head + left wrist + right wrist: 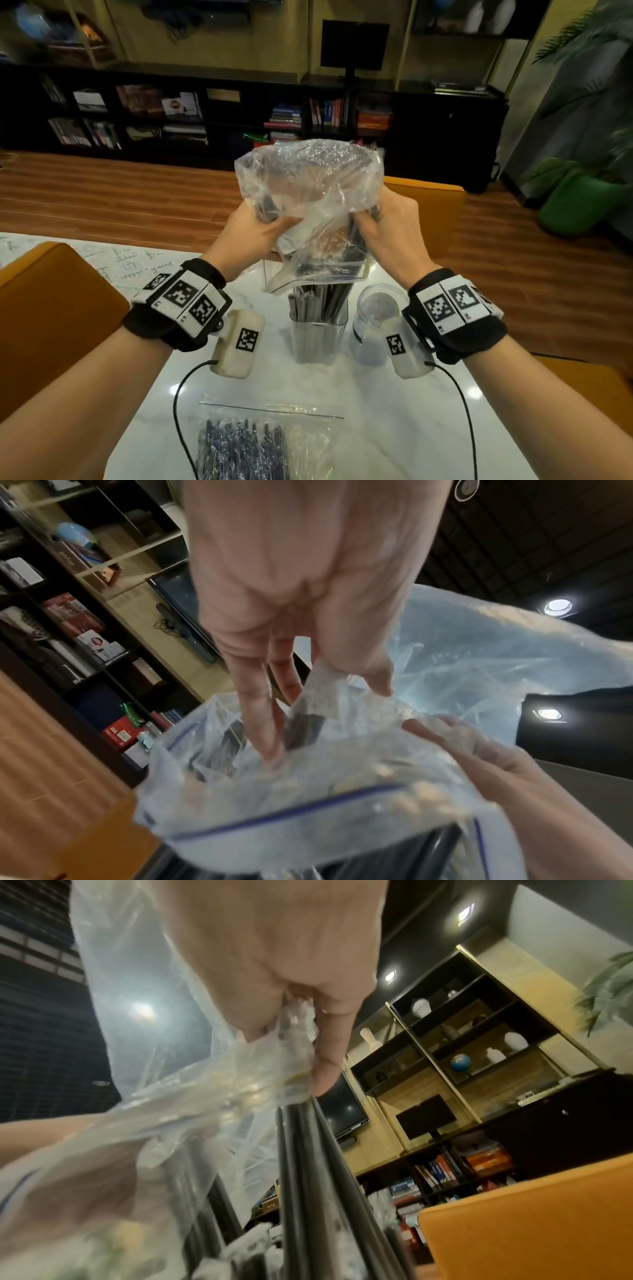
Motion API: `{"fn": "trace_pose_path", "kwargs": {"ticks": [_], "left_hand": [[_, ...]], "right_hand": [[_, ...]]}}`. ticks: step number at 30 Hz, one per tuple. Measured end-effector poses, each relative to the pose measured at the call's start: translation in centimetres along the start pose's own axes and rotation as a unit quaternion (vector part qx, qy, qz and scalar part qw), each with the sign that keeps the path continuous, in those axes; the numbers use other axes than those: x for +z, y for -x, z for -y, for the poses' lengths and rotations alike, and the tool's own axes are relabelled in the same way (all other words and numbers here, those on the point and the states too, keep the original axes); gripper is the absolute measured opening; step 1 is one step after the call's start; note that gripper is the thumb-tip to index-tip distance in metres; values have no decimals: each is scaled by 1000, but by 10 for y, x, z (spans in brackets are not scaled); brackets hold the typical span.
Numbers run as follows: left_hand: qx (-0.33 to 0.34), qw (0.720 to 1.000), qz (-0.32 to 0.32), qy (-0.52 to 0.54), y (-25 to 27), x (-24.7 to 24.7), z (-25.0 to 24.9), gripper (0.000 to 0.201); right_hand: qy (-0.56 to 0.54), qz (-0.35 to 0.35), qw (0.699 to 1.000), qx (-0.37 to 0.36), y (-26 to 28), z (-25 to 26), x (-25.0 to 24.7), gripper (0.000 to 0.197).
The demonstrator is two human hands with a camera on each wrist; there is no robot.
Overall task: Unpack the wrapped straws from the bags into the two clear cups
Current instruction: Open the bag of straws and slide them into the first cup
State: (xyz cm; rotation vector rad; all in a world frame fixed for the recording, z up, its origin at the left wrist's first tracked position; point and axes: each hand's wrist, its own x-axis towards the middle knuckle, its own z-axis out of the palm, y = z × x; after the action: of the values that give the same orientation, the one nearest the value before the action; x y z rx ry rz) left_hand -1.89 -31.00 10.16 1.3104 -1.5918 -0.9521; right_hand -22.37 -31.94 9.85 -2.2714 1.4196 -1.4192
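I hold a clear zip bag (308, 192) upside down in the air, its mouth over a clear square cup (318, 329). My left hand (255, 233) grips the bag's left side and my right hand (390, 222) grips its right side. Dark wrapped straws (322, 301) stand in the square cup and reach up into the bag's mouth. In the left wrist view my left hand (291, 653) pinches the bag (308, 791) near its blue zip line. In the right wrist view my right hand (291, 1010) bunches the plastic (192, 1096) above the dark straws (308, 1164). A round clear cup (376, 318) stands to the right of the square one.
A second zip bag (267, 442) of wrapped straws lies flat at the near edge of the white table (376, 411). Orange chairs (54, 301) stand left, right and behind the table. Wrist camera cables (178, 404) trail over the tabletop. Dark bookshelves line the far wall.
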Motion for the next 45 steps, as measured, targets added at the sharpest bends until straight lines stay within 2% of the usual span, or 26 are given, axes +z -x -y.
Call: {"fn": "trace_pose_path", "kwargs": {"ticks": [2,4,7,9,11,12,14,15,17,19,21,22,23,24,25,27,29,30,31,33,35,37,39,41,43,45], "left_hand": [[1,1000,5,18,0,0,1,27],[4,1000,1,3,-2,4,5,35],[27,998,-19,-47,1,13,3,18],[34,999,-9,-10,2,15,-2,5],[22,999,-15,28,0,13,-5,11],[11,999,-24,33,-1,12,-3,12],[-11,999,-38,15,-4,9,3,7],[-19,999,-37,-6,-4,8,6,4],[-27,998,-20,-61,-4,6,11,8],[-26,994,-3,-108,-1,5,12,17],[-13,991,12,-129,1,4,13,34],[-8,993,13,-116,1,3,14,33],[-2,996,6,-90,1,2,14,23],[7,998,3,-68,2,2,11,12],[10,998,-3,-56,2,1,9,9],[19,999,-23,-41,-3,2,8,15],[15,995,-29,-97,-5,1,7,38],[4,990,-4,-144,-5,1,8,47],[-1,984,33,-173,-3,2,7,47],[7,986,88,-140,0,3,7,26],[-16,996,59,-67,1,0,6,5],[-14,1000,-26,8,0,-5,10,19],[-20,998,-51,13,-1,-9,9,16],[-38,999,10,-26,2,-11,7,17],[-52,994,71,-68,6,-15,5,31],[-40,996,55,-65,7,-19,4,35]], "right_hand": [[2,-7,1000,-9,0,-3,-1,6],[9,17,1000,4,-1,-8,3,12],[-12,79,996,39,2,-6,5,12],[-43,88,995,28,5,-2,4,10],[-65,91,993,34,7,-2,3,6],[-74,96,991,60,7,-3,3,6],[-82,93,988,88,6,-7,3,9],[-65,84,991,76,6,-8,2,4],[-39,77,995,46,6,-9,1,17],[-47,114,989,84,8,-7,0,21],[10,165,979,115,8,-9,-2,19],[71,178,976,106,8,-11,-3,18],[126,178,972,84,7,-11,-6,17],[158,163,972,64,5,-8,-9,13],[171,145,973,51,3,-7,-11,9],[172,132,975,50,0,-9,-11,18],[135,161,974,88,-5,-15,-8,37],[112,179,972,107,-6,-17,-9,45],[93,186,971,116,-8,-17,-11,47],[76,181,974,114,-11,-23,-13,43],[83,194,970,118,-13,-27,-13,26],[94,205,968,113,-12,-29,-12,16],[85,212,967,114,-12,-25,-12,17],[70,232,963,113,-12,-17,-15,20],[58,236,964,112,-11,-10,-19,18],[49,217,967,122,-10,-8,-24,18]]}}
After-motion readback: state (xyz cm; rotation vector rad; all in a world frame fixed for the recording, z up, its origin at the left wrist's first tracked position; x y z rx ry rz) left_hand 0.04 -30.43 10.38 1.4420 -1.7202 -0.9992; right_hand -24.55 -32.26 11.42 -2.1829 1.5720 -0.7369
